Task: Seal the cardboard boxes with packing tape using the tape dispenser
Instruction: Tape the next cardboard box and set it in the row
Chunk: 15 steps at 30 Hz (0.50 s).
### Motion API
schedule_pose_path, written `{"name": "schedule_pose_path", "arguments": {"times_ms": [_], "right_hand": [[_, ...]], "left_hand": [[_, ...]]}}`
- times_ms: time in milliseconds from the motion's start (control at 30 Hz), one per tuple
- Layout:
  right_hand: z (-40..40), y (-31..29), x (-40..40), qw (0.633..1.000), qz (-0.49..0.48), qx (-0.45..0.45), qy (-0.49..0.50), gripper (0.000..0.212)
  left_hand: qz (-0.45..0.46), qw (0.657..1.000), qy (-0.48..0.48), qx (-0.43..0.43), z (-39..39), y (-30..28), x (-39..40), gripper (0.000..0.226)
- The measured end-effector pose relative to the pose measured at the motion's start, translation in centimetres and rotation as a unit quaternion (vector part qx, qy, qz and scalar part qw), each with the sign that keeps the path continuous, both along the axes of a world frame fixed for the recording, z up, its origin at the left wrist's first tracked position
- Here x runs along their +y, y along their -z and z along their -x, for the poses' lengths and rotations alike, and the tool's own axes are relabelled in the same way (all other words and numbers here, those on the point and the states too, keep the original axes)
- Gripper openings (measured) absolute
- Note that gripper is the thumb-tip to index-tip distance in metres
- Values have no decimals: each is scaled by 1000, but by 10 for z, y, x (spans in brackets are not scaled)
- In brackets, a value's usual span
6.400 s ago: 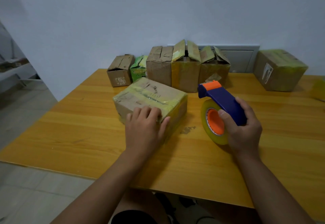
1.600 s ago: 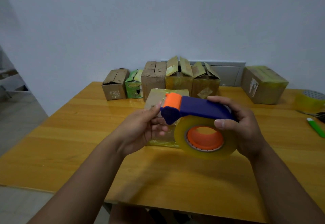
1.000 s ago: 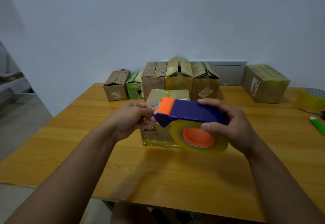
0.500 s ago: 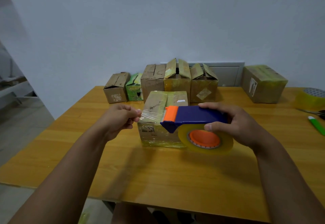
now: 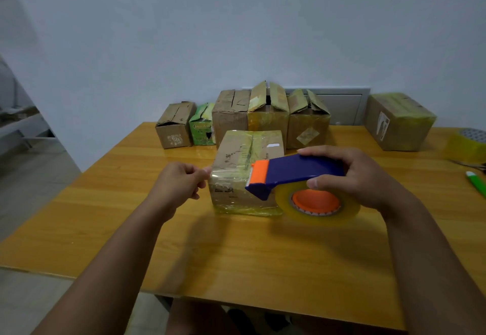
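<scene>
Wooden table (image 5: 236,250) stands against a pale wall and carries seven cardboard boxes. Five of them stand in one row (image 5: 243,119) at the far edge, with flaps partly open; one of these five is green. One sealed box (image 5: 397,121) sits alone near the far right corner. One taped box (image 5: 247,171) is in the middle of the table. I count one tape dispenser (image 5: 297,174), blue and orange, and one spare tape roll (image 5: 468,145) at the right edge, with a green pen (image 5: 477,184) beside it.

Right hand (image 5: 355,177) grips the dispenser handle just above the taped box. Left hand (image 5: 178,184) pinches the end of the clear tape strip (image 5: 228,177). Compared with half a second ago, this strip is pulled out longer, and the left hand is further from the dispenser.
</scene>
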State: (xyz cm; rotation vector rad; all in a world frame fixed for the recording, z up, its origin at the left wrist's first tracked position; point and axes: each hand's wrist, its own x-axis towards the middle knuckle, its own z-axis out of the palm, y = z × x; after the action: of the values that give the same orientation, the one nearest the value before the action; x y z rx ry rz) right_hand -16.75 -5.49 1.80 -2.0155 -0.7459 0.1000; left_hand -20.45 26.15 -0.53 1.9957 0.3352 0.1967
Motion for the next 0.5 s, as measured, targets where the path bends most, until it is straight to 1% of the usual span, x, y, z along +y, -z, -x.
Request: {"name": "schedule_pose_path", "arguments": {"times_ms": [133, 333, 500], "right_hand": [[-3, -6, 4, 1000, 9, -16, 2, 55], [-2, -13, 5, 999, 20, -36, 2, 54], [-5, -20, 2, 998, 39, -51, 3, 59]], "left_hand": [[-29, 999, -32, -22, -1, 4, -3, 28], [-12, 998, -46, -38, 1, 10, -7, 26], [-18, 997, -45, -52, 1, 11, -8, 24]]}}
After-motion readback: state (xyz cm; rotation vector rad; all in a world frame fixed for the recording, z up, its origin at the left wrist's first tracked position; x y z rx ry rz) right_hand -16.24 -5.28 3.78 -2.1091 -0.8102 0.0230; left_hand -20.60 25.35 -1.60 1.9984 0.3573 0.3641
